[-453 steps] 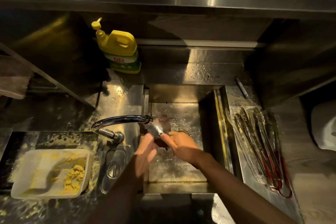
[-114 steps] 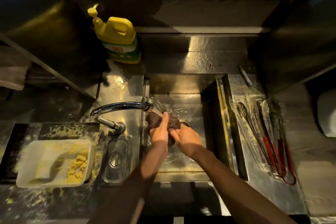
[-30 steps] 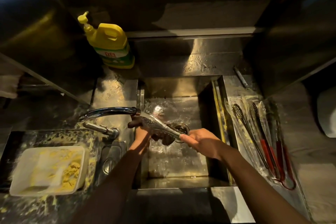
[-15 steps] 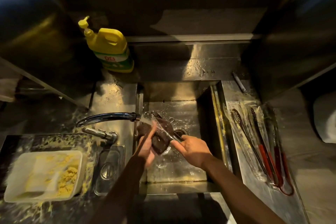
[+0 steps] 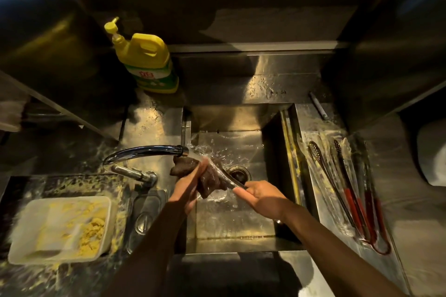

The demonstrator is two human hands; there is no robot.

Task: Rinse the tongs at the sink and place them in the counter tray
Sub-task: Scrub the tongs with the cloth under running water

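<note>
Gripping the tongs (image 5: pixel 225 179) at the handle end with the right hand (image 5: pixel 261 196), fingers curled round the metal. Pinching a dark scouring pad (image 5: pixel 190 169) against the head end with the left hand (image 5: pixel 187 190), under the stream from the tap (image 5: pixel 149 152), over the sink (image 5: pixel 229 224). Lying on a diagonal: head up-left, handle down-right, toward the bench tray (image 5: pixel 324 137) on the right. Probably calls for a carry by the right hand alone, the nearer one to that tray, after rinsing.

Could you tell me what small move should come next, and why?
Probably draw the dark pad off the tongs with the left hand, so the faucet stream rinses bare metal; the pad wraps them while the right hand holds their end.
</note>
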